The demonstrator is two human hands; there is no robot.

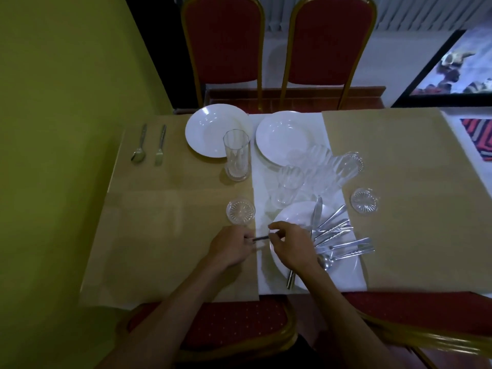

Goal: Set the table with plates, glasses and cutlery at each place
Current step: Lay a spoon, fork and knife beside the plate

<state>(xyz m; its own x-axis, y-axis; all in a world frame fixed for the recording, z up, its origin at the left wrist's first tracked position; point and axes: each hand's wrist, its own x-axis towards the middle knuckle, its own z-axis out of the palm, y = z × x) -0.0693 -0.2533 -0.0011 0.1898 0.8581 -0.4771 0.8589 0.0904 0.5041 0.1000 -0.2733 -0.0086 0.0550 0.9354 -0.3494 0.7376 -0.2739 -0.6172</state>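
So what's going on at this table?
A person is laying the table. The left hand and right hand pinch one piece of cutlery between them at the near side. Next to them, the near plate holds a cutlery pile. Across the table, a spoon and fork lie beside a far plate, with a tall glass standing by it. More glasses wait in the middle.

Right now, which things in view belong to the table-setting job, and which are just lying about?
Job: far-left plate, far-right plate, near plate, tall glass, glass cluster, cutlery pile, laid spoon, laid fork, utensil pinched between left hand and right hand.

Lying about: red chairs, patterned cloth.
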